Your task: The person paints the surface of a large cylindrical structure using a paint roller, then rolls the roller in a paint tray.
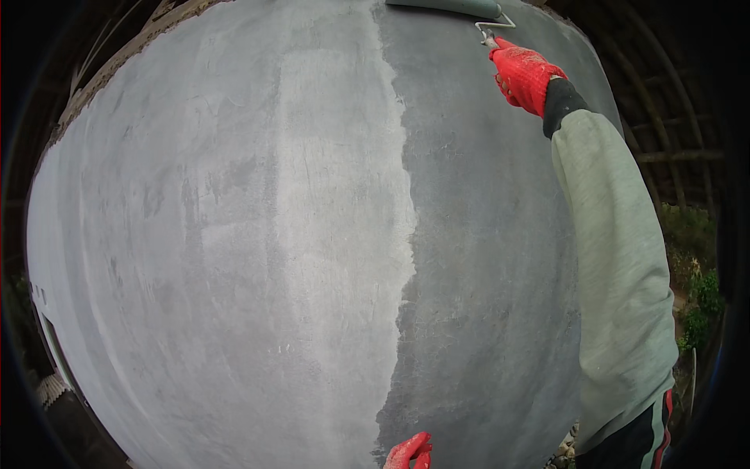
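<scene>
High on the right, my right hand [525, 76] in a red knitted glove is closed round the handle of a paint roller [449, 6]. Its grey sleeve lies against the wall [336, 195] at the top edge of the view, and the bent wire frame joins it to the handle. Pale grey coating covers the wall's left and middle. Darker bare grey [484, 258] lies to the right, under my raised arm, with a ragged border between. Only the fingers of my left hand [408, 452], also red-gloved, show at the bottom edge, loosely bent and slightly apart, with nothing visible in them.
A rough brown edge [98, 82] bounds the wall at upper left. Dark roof beams [680, 156] run beyond its right side, with green plants [703, 301] below. A dark opening [58, 344] is at the lower left. Stones [564, 449] lie at the lower right.
</scene>
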